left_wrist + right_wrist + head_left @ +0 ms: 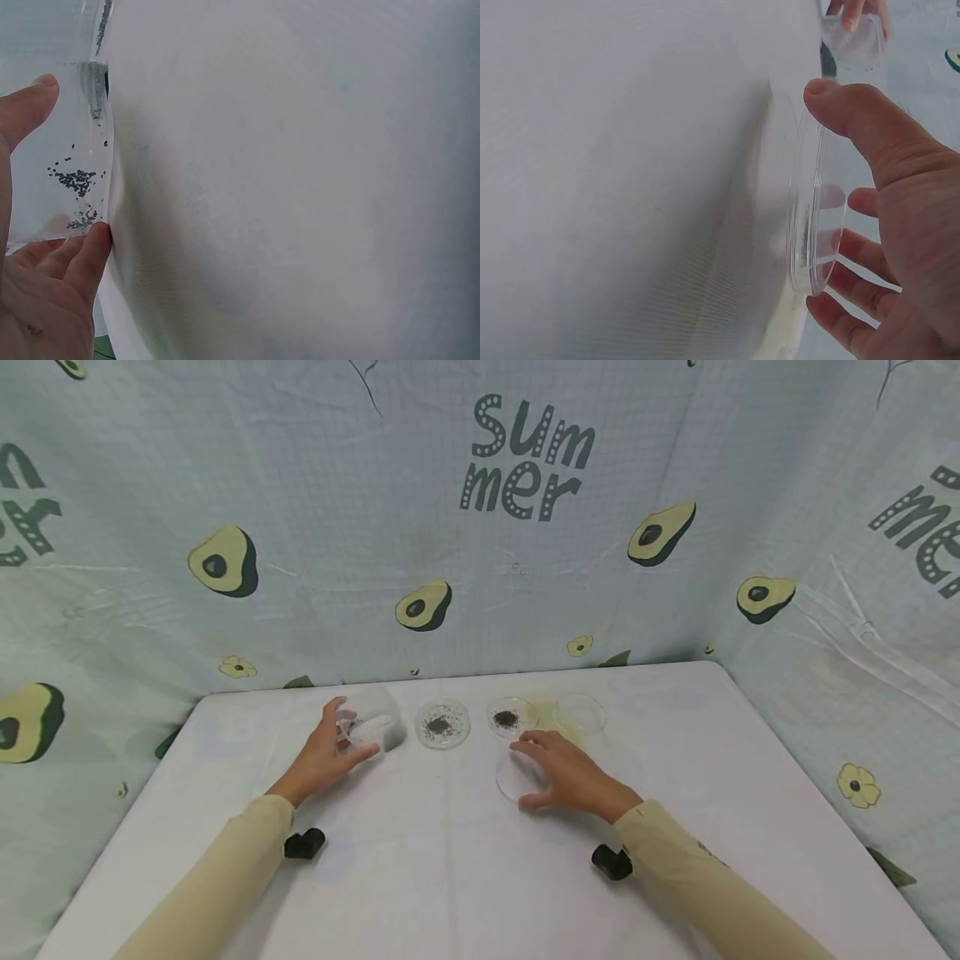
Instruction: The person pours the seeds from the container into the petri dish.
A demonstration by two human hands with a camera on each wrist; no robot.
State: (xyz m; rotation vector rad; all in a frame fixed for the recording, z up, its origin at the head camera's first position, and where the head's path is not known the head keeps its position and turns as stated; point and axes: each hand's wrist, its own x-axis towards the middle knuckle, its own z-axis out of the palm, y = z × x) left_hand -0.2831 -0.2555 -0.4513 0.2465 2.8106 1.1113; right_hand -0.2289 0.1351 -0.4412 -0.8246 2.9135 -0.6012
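Note:
On the left of the table, my left hand [330,752] holds a clear plastic container [378,703], thumb on the near side and fingers on the left. Small black seeds [75,180] show through its wall in the left wrist view. My right hand [566,772] spans a clear round petri dish [501,781], thumb at the near rim, fingers at the far rim. The right wrist view shows this petri dish [817,217] edge-on between thumb and fingertips, close to the table. Just beyond that hand is a petri dish with a dark seed heap [507,720].
Between the hands, towards the back, lies another petri dish with scattered seeds [441,724]. A clear round dish [579,714] lies back right, near a yellowish patch [543,714] on the white cloth. A patterned curtain [517,602] rises behind the table.

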